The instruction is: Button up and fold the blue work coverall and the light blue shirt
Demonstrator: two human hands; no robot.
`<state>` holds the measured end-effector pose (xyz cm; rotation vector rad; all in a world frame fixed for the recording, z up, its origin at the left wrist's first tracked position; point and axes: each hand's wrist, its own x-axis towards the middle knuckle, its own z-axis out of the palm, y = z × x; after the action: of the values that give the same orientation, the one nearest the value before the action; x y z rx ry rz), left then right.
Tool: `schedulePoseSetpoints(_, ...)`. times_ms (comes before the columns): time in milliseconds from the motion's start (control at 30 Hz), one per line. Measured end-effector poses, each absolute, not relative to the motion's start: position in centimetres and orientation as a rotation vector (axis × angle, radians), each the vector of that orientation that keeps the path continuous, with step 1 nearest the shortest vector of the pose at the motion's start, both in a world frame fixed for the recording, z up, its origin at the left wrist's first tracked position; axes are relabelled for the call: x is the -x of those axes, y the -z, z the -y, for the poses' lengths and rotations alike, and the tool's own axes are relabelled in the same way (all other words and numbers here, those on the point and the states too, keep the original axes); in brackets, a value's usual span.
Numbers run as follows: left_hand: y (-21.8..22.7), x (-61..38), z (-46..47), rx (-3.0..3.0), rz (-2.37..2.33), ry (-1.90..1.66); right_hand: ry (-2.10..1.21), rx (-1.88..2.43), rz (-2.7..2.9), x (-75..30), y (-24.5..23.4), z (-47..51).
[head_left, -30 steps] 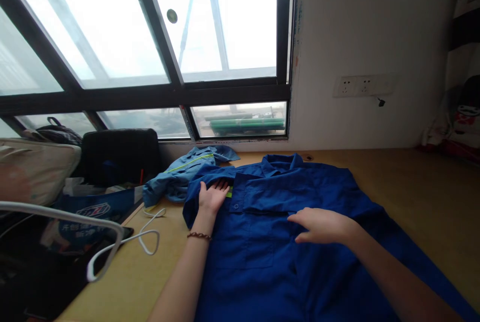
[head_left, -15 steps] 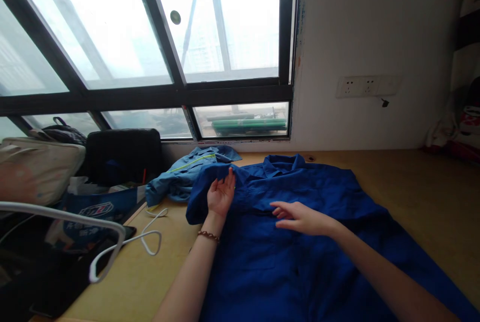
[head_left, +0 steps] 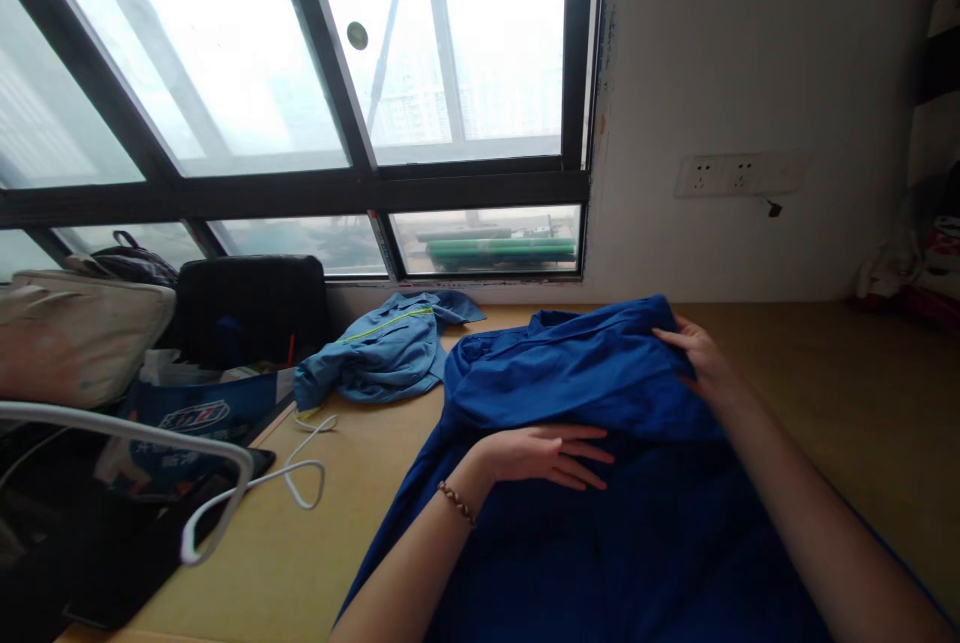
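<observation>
Lying beneath left hand [head_left: 546, 456], blue garment [head_left: 555, 373], edge in right hand [head_left: 703, 360]

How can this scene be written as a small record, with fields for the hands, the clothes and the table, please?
Left hand: fingers spread, above or on the deep-blue cloth garment; contact unclear
Right hand: touching the right edge of that garment's folded upper part; firmness of grip unclear
Second garment: light-blue cloth shirt with yellow-green stripe, crumpled, at left
Surface: smooth yellowish table
Also on table: thin white looped cable
</observation>
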<state>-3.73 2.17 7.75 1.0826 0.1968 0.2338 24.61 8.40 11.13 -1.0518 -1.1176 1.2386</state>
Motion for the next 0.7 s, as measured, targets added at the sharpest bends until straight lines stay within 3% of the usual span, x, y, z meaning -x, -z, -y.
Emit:
schedulePoseSetpoints(133, -9.0, 5.5, -2.2, -1.094, -0.162, -0.118, -1.024, 1.401, 1.062, -33.3, -9.3, -10.3)
schedulePoseSetpoints(333, -8.8, 8.3, -4.8, -0.978, -0.562, -0.96, -1.078, 1.669, 1.062, -38.0, -4.6, -11.0)
schedulePoseSetpoints(533, -4.2, 10.6, -9.0, -1.003, -1.258, -1.555, -1.386, 1.408, 1.339, -36.4, -8.7, -8.5)
schedulePoseSetpoints(700, -2.3, 10.9, -9.8, -1.184, -1.443, -1.601, -1.163, 1.303, 1.492, -35.4, -11.5, -7.6)
